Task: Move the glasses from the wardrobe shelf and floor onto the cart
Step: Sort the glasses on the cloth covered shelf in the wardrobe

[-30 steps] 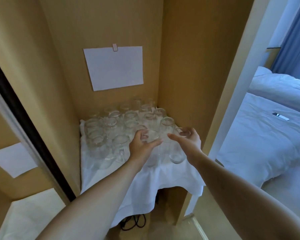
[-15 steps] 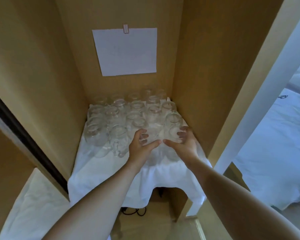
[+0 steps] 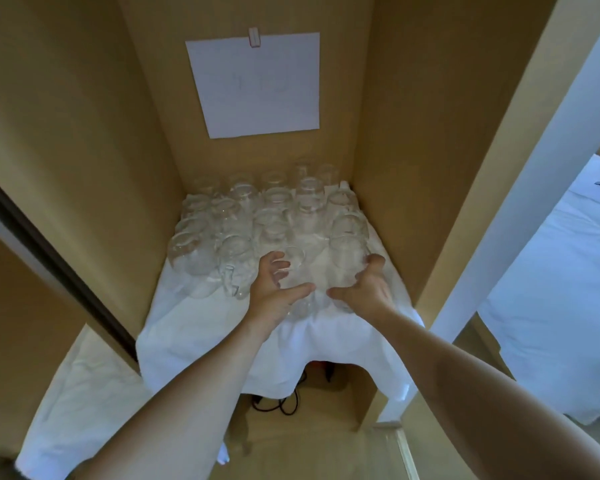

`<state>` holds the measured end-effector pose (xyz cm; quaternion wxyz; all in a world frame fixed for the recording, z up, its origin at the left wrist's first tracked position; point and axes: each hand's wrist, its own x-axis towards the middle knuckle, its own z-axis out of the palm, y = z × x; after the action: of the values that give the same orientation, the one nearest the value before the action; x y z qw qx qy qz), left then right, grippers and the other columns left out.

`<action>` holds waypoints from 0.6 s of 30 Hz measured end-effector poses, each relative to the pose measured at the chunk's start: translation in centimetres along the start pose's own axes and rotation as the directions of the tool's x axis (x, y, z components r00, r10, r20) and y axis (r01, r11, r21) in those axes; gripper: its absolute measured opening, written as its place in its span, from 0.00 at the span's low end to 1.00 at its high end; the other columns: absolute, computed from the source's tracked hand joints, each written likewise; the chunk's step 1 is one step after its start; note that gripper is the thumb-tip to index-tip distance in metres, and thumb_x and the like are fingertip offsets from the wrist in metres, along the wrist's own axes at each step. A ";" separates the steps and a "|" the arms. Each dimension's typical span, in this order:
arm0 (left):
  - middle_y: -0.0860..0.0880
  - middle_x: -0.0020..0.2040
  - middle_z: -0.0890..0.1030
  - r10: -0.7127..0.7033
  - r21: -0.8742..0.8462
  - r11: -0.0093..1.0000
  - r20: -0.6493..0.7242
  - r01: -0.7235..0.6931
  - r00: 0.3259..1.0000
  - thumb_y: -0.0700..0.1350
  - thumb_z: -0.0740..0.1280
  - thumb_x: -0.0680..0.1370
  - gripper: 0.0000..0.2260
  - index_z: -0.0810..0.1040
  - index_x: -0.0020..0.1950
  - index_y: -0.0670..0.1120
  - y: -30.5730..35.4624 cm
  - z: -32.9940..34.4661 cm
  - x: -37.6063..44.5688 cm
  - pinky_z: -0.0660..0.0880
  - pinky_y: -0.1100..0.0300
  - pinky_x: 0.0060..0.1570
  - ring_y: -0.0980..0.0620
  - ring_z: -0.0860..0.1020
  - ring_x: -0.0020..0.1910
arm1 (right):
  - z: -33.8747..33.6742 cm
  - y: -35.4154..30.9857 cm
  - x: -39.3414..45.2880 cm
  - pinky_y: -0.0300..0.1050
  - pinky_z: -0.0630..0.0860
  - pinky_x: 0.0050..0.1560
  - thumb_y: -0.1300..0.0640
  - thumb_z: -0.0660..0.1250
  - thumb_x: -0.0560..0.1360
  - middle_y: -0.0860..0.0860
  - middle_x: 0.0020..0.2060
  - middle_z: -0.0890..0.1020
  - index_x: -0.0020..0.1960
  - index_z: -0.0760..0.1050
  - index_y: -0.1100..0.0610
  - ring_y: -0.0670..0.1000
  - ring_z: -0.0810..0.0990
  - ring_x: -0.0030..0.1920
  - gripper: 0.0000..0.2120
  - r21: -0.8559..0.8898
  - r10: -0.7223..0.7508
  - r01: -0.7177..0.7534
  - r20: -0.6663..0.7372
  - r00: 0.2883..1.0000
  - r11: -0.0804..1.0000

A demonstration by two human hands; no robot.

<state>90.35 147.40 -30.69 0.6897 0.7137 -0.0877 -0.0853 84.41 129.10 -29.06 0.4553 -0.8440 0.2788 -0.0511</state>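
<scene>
1. Left hand is curled around a clear glass at the front of the group; fingers on its far side, thumb stretched toward the middle. It looks like a loose wrap, and I cannot tell if the grip is firm.
2. Right hand wraps a 2nd glass just beside, fingers on its right side, thumb pointing left. Thumbs of both hands are near, not touching.
3. Both glasses stand on the white cloth, front-right part of the shelf.
4. Behind and to the left, the other glasses stand packed close in rows, approx. up to the back wall. Some are mugs w/ handle, e.g. one just left of the left hand.
5. The cloth hangs over the shelf front edge.
6. A white paper sheet is clipped on the wardrobe back wall above the glasses.
7. Below the shelf, black cables lie on the wardrobe floor.
8. At right, past the white frame, a bed w/ white sheets.
</scene>
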 end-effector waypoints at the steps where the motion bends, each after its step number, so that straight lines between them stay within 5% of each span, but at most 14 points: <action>1: 0.51 0.61 0.76 0.000 0.001 1.000 0.005 0.000 1.000 0.40 0.83 0.65 0.36 0.70 0.67 0.54 0.0 -0.1 0.0 0.72 0.72 0.51 0.55 0.76 0.62 | -0.5 -0.4 0.1 0.46 0.74 0.43 0.46 0.81 0.65 0.53 0.63 0.74 0.71 0.53 0.52 0.56 0.77 0.57 0.47 -0.088 -0.024 0.024 0.004 1.000 0.996; 5: 0.52 0.60 0.76 0.007 -0.029 1.000 0.010 -0.007 1.000 0.39 0.83 0.65 0.36 0.69 0.67 0.54 -0.2 -0.3 -0.1 0.73 0.63 0.58 0.53 0.75 0.62 | -2.2 -1.5 0.3 0.53 0.75 0.51 0.45 0.80 0.61 0.52 0.55 0.73 0.69 0.59 0.43 0.59 0.70 0.62 0.44 -0.417 -0.118 0.117 0.024 0.993 0.901; 10: 0.50 0.59 0.76 0.017 -0.055 0.998 0.011 -0.016 1.000 0.36 0.83 0.64 0.37 0.70 0.66 0.53 -0.5 -0.5 0.1 0.75 0.57 0.61 0.50 0.75 0.61 | -3.1 -3.2 0.9 0.48 0.72 0.42 0.49 0.79 0.64 0.58 0.64 0.67 0.76 0.60 0.39 0.63 0.61 0.67 0.45 -0.665 -0.165 0.149 0.039 0.986 0.732; 13: 0.49 0.61 0.75 0.024 -0.067 0.998 0.012 -0.023 1.000 0.36 0.83 0.64 0.37 0.70 0.66 0.53 -0.7 -0.5 0.2 0.73 0.72 0.49 0.48 0.75 0.62 | -3.2 -4.6 1.2 0.50 0.72 0.47 0.49 0.81 0.63 0.59 0.66 0.65 0.76 0.58 0.45 0.63 0.64 0.66 0.48 -0.798 -0.227 0.211 0.095 0.969 0.565; 18: 0.50 0.62 0.75 0.008 -0.054 0.999 0.014 -0.008 1.000 0.38 0.83 0.65 0.38 0.69 0.67 0.55 -0.9 -0.6 0.3 0.70 0.79 0.41 0.50 0.75 0.64 | -2.6 -6.8 1.7 0.54 0.74 0.57 0.48 0.84 0.61 0.57 0.62 0.72 0.67 0.64 0.54 0.63 0.69 0.64 0.42 -0.806 -0.301 0.280 0.134 0.944 0.522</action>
<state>90.76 147.91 -31.55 0.7083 0.6940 -0.0930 -0.0898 87.81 129.18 -22.42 -0.0026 -0.9914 0.1312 -0.0015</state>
